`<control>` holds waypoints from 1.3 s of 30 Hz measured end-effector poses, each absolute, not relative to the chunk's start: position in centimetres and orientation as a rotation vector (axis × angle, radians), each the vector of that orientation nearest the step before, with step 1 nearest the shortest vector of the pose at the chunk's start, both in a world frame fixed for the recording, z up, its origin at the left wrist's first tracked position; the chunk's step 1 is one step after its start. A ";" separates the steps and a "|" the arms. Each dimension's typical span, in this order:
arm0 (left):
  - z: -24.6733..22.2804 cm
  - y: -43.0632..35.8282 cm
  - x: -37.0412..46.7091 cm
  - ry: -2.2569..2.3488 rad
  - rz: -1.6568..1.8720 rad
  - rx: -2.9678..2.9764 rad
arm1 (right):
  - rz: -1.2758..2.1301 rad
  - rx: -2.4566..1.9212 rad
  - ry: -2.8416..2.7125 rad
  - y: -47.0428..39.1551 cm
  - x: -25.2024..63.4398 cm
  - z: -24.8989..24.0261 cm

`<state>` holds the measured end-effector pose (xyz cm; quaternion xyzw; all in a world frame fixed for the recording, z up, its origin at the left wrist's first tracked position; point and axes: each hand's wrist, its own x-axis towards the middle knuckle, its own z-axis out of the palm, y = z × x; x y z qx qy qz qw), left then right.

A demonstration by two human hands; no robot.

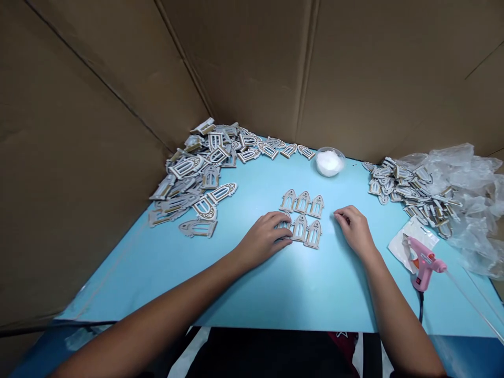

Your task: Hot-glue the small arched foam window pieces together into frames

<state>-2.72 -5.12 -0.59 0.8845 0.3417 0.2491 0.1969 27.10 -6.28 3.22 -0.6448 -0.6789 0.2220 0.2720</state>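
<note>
Bare forearms (161, 307), arched openwork frames (301, 219)

Your left hand (265, 235) partly covers one arched frame (284, 224) as a clear stick (472, 304) runs out of view at right.

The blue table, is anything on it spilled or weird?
A little: tiny dark specks lie right of the bowl of white stuff, like stray crumbs, though they're too small to identify. Nothing else looks clearly spilled or broken, and the window pieces by the left hand sit in neat rows.
</note>
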 end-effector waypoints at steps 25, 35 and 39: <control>0.8 -1.9 3.1 0.790 0.319 2.737 | 0.207 -1.680 -2.423 -15.1 24.8 3.0; -0.5 -2.5 4.6 0.846 0.299 2.807 | 0.016 -1.851 -2.301 -16.1 25.0 0.8; -0.8 -2.5 4.6 0.837 0.309 2.814 | 0.219 -1.840 -2.315 -12.1 26.6 2.3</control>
